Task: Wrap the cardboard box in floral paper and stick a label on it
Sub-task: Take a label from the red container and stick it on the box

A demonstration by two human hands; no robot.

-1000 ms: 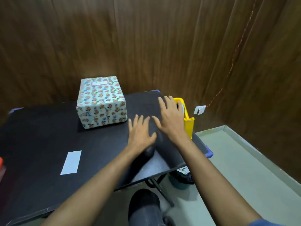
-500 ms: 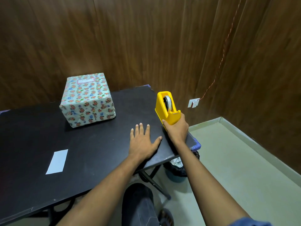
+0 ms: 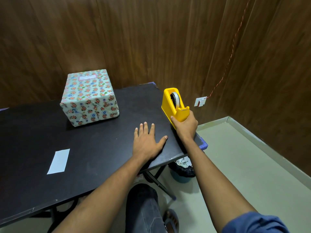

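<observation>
Gripping the near end of the yellow tape dispenser point(image 3: 175, 105) with my right hand point(image 3: 185, 126) at the table's point(image 3: 104, 158) right edge, I rest my left hand point(image 3: 146, 143) flat, fingers spread. My wrapped floral box point(image 3: 90, 97), label point(image 3: 86, 77) on top, sits far left; a white strip point(image 3: 58, 161) lies nearer.

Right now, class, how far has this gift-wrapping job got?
Done: the floral-papered cardboard box is fully covered, with a pink-edged white label on top. In hand: the right hand grips the yellow plastic tape dispenser; the left hand rests flat on the black table. Little seems left.
</observation>
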